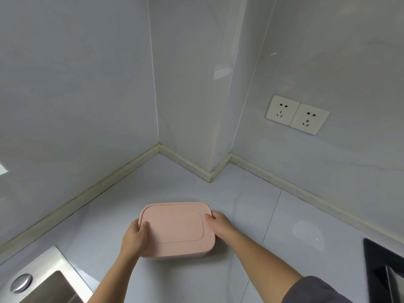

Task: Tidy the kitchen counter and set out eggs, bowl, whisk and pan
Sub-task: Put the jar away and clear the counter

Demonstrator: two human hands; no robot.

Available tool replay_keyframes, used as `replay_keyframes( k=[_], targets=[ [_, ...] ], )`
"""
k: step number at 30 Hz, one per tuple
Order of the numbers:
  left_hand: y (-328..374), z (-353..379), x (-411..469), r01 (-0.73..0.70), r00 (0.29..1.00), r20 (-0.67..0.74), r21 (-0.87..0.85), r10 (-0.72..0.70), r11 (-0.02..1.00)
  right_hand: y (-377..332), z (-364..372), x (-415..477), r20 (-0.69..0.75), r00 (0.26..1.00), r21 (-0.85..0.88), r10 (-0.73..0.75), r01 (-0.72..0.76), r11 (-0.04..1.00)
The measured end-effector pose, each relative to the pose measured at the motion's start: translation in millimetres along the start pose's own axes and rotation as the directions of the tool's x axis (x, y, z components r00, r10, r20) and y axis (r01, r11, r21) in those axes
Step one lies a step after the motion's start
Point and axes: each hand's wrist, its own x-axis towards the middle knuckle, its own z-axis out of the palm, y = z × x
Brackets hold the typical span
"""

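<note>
We've got both hands on the pink lidded container (177, 229) on the grey counter (240, 204): left hand (134, 238) clasping its left end, right hand (219, 223) its right. No writing shows on the lid. Sink (47, 285) and cooktop (384, 272) are cut off.

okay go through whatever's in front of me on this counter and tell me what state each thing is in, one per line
pink container: lid on, resting on the counter, held at both short ends.
left hand: gripping the container's left end.
right hand: gripping the container's right end.
wall sockets: both free, nothing plugged in.
sink: only a corner shows; its basin is mostly out of frame.
cooktop: only an edge in view, state unclear.
</note>
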Motion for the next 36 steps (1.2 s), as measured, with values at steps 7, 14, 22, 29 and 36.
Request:
replay_keyframes(
  k=[7,14,22,29,36],
  targets=[
    [1.6,-2.6,-3.3,0.026,0.998,0.06,-0.094,-0.02,0.995,33.2,12.8,-45.8,-0.001,0.994,0.416,0.109,-0.099,0.904],
    [-2.7,0.7,-20.6,0.115,0.993,0.069,-0.28,-0.099,0.953,37.4,43.2,-68.0,-0.059,0.986,0.534,0.153,-0.098,0.84],
    [9.0,12.3,-72.6,0.112,0.968,0.252,-0.391,-0.011,0.914,55.4,8.6,-108.0,-0.021,0.996,0.806,0.083,-0.032,0.59],
    [23.2,35.5,-127.8,0.065,0.908,0.396,-0.452,0.135,0.89,94.5,-35.0,-165.4,-0.196,0.979,0.835,0.051,0.139,0.532],
    [63.5,81.6,-191.0,0.0,0.814,0.529,-0.412,0.24,0.911,152.4,-75.6,-237.2,-0.346,0.934,0.85,0.091,0.271,0.451]
  ],
)
